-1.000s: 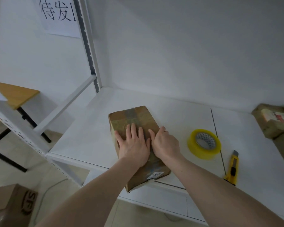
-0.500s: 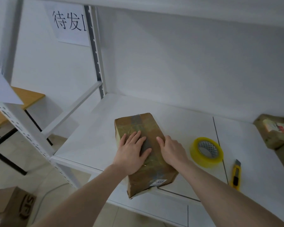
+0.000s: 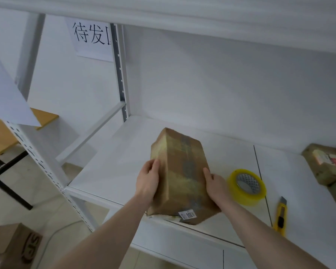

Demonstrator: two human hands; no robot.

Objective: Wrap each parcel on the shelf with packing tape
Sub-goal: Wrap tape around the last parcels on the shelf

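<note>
You've got the parcel sitting on the white shelf, near its front edge, with the near end poking a bit over that edge. It's tipped up so one long corner ridge faces you and the top slopes off to the right; strips of tape already run along it and a small white label sits at the near end. Your left hand grips the parcel's left face, thumb up along the ridge and fingers curled round the side. Your right hand is against the parcel's right side with the thumb laid up along the top; its fingers go under or behind the box, so I can't tell how far they wrap. Just right of the parcel, close by your right hand, the yellow tape roll lies flat on the shelf. Further right of the parcel, near the shelf's front edge, there's a yellow box cutter. Way off to the parcel's right, at the frame edge, is another brown parcel with a label on top. Behind and left of the parcel, a paper sign with Chinese characters hangs on the wall by the shelf upright, and down left on the floor sits a cardboard box.
</note>
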